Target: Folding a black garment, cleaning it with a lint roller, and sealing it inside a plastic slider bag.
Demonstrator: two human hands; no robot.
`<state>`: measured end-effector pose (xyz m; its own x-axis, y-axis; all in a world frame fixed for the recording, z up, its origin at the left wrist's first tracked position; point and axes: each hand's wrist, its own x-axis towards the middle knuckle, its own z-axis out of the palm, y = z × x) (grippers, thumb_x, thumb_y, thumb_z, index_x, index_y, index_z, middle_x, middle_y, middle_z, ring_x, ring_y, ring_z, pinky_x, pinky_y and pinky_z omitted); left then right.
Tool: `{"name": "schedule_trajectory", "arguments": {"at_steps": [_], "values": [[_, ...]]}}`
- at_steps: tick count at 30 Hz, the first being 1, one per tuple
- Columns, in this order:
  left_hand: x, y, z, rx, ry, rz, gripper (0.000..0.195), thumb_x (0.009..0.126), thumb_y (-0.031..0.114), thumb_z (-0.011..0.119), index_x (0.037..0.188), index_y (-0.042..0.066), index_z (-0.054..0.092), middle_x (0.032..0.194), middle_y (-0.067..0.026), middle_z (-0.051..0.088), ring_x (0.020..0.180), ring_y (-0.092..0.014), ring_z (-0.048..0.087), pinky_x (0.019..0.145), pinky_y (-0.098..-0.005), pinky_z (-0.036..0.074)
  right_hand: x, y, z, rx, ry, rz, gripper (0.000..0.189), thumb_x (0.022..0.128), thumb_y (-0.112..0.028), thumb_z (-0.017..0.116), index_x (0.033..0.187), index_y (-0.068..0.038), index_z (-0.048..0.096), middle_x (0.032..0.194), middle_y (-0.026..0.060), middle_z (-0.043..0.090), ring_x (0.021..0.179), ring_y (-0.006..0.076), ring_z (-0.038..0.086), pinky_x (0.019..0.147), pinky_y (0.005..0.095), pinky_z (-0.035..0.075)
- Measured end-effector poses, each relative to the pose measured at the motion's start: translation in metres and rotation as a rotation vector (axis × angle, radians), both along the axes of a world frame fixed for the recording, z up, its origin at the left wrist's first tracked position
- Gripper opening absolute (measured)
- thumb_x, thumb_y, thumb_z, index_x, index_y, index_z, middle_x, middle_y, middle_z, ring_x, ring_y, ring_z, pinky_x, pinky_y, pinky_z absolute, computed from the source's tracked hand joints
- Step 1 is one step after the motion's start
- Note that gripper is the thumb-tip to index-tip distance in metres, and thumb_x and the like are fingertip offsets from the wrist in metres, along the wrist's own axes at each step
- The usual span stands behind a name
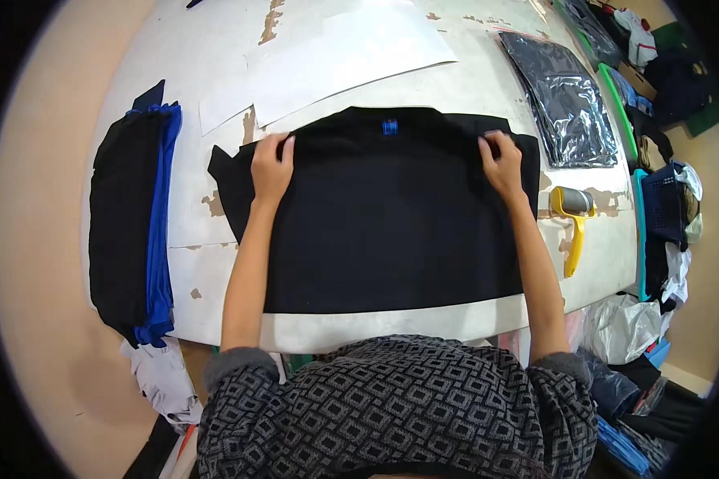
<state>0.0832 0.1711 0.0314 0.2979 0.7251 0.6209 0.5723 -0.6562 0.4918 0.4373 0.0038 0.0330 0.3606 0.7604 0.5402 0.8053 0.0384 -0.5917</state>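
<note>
A black garment (389,227) lies spread on the white table, its straight lower edge towards me and a small blue label (390,127) near the middle of its far edge. My left hand (272,164) pinches the cloth at the upper left between thumb and fingers. At the upper right, my right hand (503,161) pinches it in the same way. Parts of the garment stick out beyond both hands, with a pointed piece at the far left.
A stack of black and blue garments (126,221) lies at the left. White paper sheets (347,60) are on the far side. Plastic-bagged dark garments (566,108) and a yellow-handled lint roller (572,221) lie at the right. Beyond the table's right edge stands a dark blue basket (663,200).
</note>
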Motion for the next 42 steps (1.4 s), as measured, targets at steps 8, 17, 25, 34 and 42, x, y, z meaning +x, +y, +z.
{"name": "schedule_trajectory", "arguments": {"at_steps": [8, 17, 25, 34, 42], "values": [[-0.037, -0.082, 0.044, -0.735, 1.024, -0.336, 0.116, 0.044, 0.064, 0.072, 0.136, 0.017, 0.019, 0.075, -0.0194, 0.057, 0.071, -0.033, 0.058, 0.064, -0.0381, 0.046, -0.020, -0.095, 0.030, -0.744, -0.186, 0.355, 0.119, 0.041, -0.048, 0.080, 0.136, -0.015, 0.017, 0.068, 0.0157, 0.054, 0.071, 0.0348, 0.056, 0.066, 0.0375, 0.043], [-0.050, -0.101, 0.014, -0.542, 0.656, -0.168, 0.033, 0.065, 0.018, 0.064, 0.095, 0.009, 0.054, 0.083, -0.0188, 0.060, 0.080, -0.037, 0.057, 0.067, -0.0432, 0.046, -0.023, -0.084, 0.018, -0.902, -0.114, 0.170, 0.074, 0.060, -0.039, 0.072, 0.121, -0.010, 0.040, 0.087, 0.0219, 0.059, 0.083, 0.0366, 0.058, 0.073, 0.0417, 0.046], [-0.040, -0.174, 0.037, -0.559, 0.662, -0.093, 0.034, 0.063, 0.025, 0.065, 0.091, 0.007, 0.060, 0.079, -0.0187, 0.061, 0.076, -0.035, 0.058, 0.066, -0.0430, 0.047, -0.030, -0.127, 0.042, -0.925, -0.405, 0.328, 0.052, 0.065, -0.030, 0.066, 0.109, -0.006, 0.052, 0.083, 0.0196, 0.059, 0.079, 0.0352, 0.057, 0.071, 0.0425, 0.045], [0.072, -0.276, 0.199, -0.627, 0.053, -0.834, 0.055, 0.083, 0.039, 0.051, 0.114, -0.002, 0.031, 0.059, -0.0228, 0.053, 0.057, -0.040, 0.055, 0.053, -0.0422, 0.044, 0.089, -0.097, 0.366, -0.620, -0.430, -0.087, 0.038, 0.059, 0.002, 0.055, 0.096, -0.002, 0.048, 0.083, 0.0041, 0.050, 0.083, 0.0134, 0.048, 0.073, 0.0255, 0.040], [-0.057, -0.235, 0.251, -0.742, -0.656, -0.503, 0.037, 0.086, 0.009, 0.048, 0.117, -0.004, 0.033, 0.092, -0.0142, 0.056, 0.080, -0.019, 0.055, 0.070, -0.0269, 0.044, -0.102, 0.146, 0.374, 0.289, -0.786, 0.381, 0.026, 0.054, -0.018, 0.070, 0.066, -0.003, 0.052, 0.065, 0.0155, 0.053, 0.062, 0.0296, 0.055, 0.053, 0.0360, 0.040]]}}
